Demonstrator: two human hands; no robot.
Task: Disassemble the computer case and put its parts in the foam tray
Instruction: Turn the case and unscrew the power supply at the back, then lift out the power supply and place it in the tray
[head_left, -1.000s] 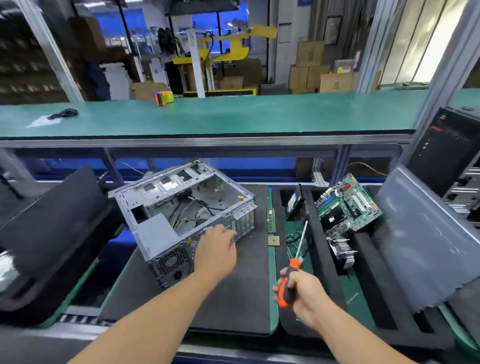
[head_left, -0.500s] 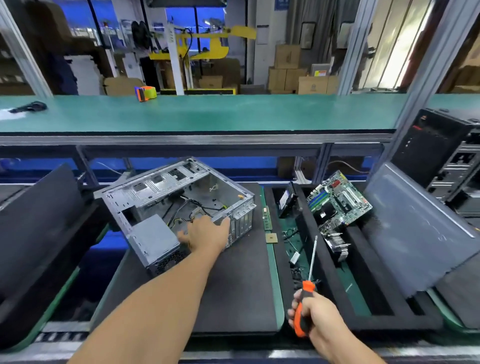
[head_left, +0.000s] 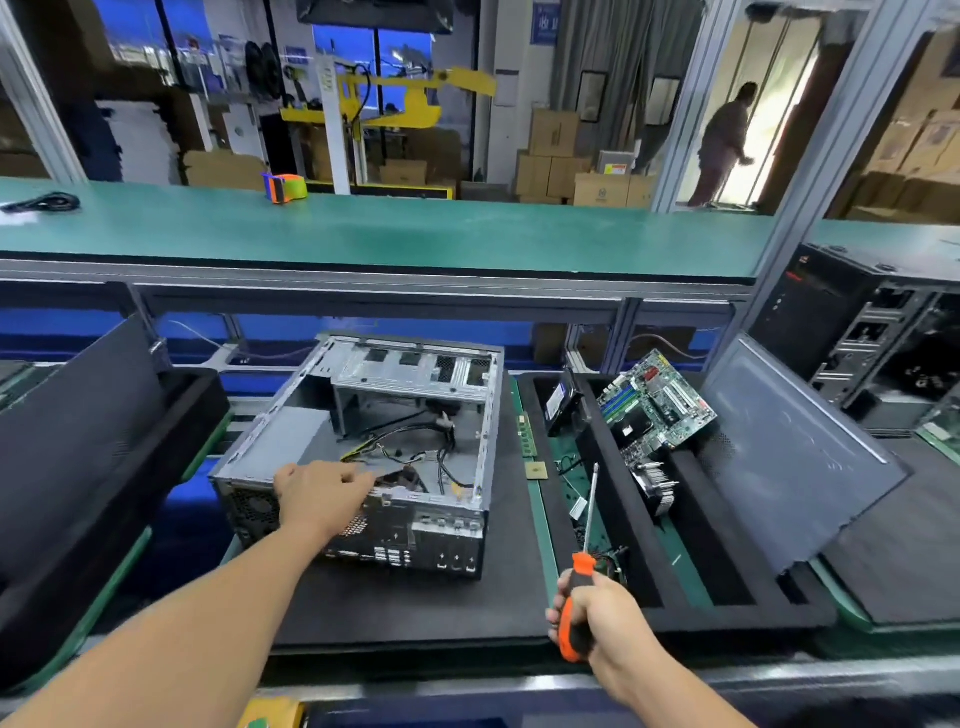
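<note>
Lower right: screwdriver (head_left: 584, 582) is gripped in the right hand (head_left: 602, 626), fingers curled round the handle, shaft pointed up-frame. Centre: left hand (head_left: 319, 493), fingers loosely extended, is rested on the computer case (head_left: 384, 447) rear edge; nearer hand. Foam tray (head_left: 649, 535) is seen right of it.

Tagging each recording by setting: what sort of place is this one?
Most likely a factory or warehouse disassembly line. A long green-topped workbench runs across, an opened grey metal computer case sits on a black mat, and stacked brown cardboard boxes stand behind.
</note>
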